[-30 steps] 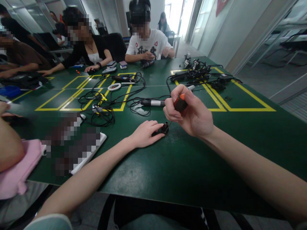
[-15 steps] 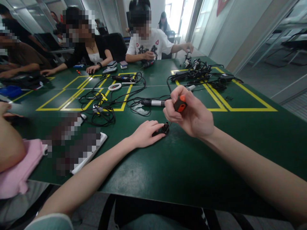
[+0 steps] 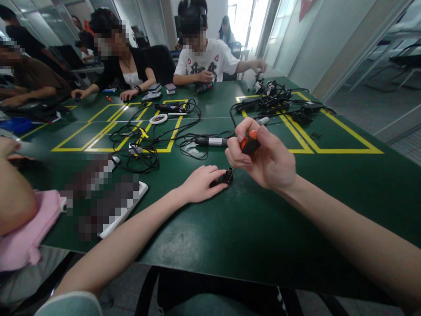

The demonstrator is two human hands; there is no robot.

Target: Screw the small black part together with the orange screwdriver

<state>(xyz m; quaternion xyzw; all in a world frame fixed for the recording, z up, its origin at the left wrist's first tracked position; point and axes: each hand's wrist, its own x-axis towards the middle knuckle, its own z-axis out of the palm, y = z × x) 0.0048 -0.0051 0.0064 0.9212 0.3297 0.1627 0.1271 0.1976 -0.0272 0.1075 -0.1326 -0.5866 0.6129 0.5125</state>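
Note:
Resting on the green table (image 3: 197,228), my left hand (image 3: 204,184) grips a small black part (image 3: 228,176) between thumb and fingers. The part has a round base and a short upright cylinder. My right hand (image 3: 263,153) is closed around the orange and black handle of a screwdriver (image 3: 250,143), just above and to the right of the part. The thin shaft slants down toward the black part. Whether its tip touches a screw there is too small to tell.
Behind my hands lies a black and silver pen-like tool (image 3: 213,141) with coiled cables (image 3: 141,158). A heap of black devices (image 3: 266,103) sits at the far right. A white-edged, blurred-out object (image 3: 125,210) lies left of my forearm. Co-workers sit across the table and at left.
The screwdriver handle has turned in my right hand, its orange end now facing more to the left. My left hand keeps its hold on the black part.

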